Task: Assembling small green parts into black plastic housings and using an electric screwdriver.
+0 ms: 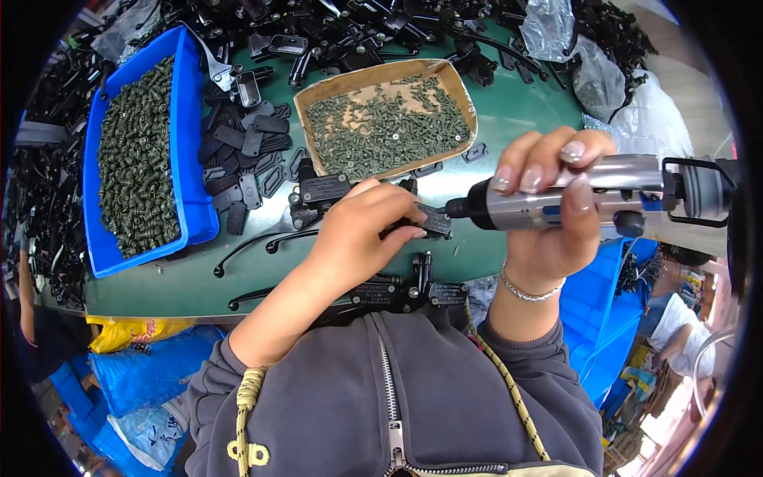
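My left hand (367,219) is closed around a black brake lever assembly (434,222), whose rectangular reservoir lid sticks out past my fingertips. My right hand (548,199) wraps around a silver power screwdriver (600,191), held level. The screwdriver's black nose touches or nearly touches the lid's right end; the exact contact is too small to make out. Just left of my left hand lies another black lever assembly (324,191). More lever assemblies (381,292) rest along the table's near edge, close to my body.
A shallow cardboard tray (306,119) of small screws stands behind my hands. To the left is a blue bin (191,135) full of dark ribbed parts, with flat black covers and gaskets (258,135) beside it. Black lever parts pile up along the far side of the green table (520,111).
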`<move>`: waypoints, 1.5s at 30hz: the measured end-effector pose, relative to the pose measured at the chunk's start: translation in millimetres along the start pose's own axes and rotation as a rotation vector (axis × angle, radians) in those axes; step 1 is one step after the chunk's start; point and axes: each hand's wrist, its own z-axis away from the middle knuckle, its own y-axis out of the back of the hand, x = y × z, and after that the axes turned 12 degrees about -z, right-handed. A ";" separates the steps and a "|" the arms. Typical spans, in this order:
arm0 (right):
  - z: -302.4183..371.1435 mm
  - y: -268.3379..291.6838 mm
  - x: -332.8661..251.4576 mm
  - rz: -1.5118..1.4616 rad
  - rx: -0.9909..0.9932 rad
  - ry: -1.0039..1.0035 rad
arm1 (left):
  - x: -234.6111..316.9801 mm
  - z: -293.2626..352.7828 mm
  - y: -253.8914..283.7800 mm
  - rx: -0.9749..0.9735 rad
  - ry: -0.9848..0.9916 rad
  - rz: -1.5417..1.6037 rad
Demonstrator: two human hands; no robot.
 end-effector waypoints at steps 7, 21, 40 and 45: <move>1.9 -2.6 13.6 0.029 -0.015 -0.053 | 3.9 3.2 3.3 -0.054 0.227 0.134; 6.2 -0.8 20.5 0.011 -0.031 -0.106 | -2.8 5.1 1.0 -0.031 0.178 0.194; 11.3 -26.8 29.0 0.361 -0.031 -0.129 | -1.9 5.0 2.6 -0.017 0.132 0.105; 12.6 -22.8 28.9 0.352 -0.020 -0.120 | 0.1 3.9 1.8 -0.031 0.134 0.103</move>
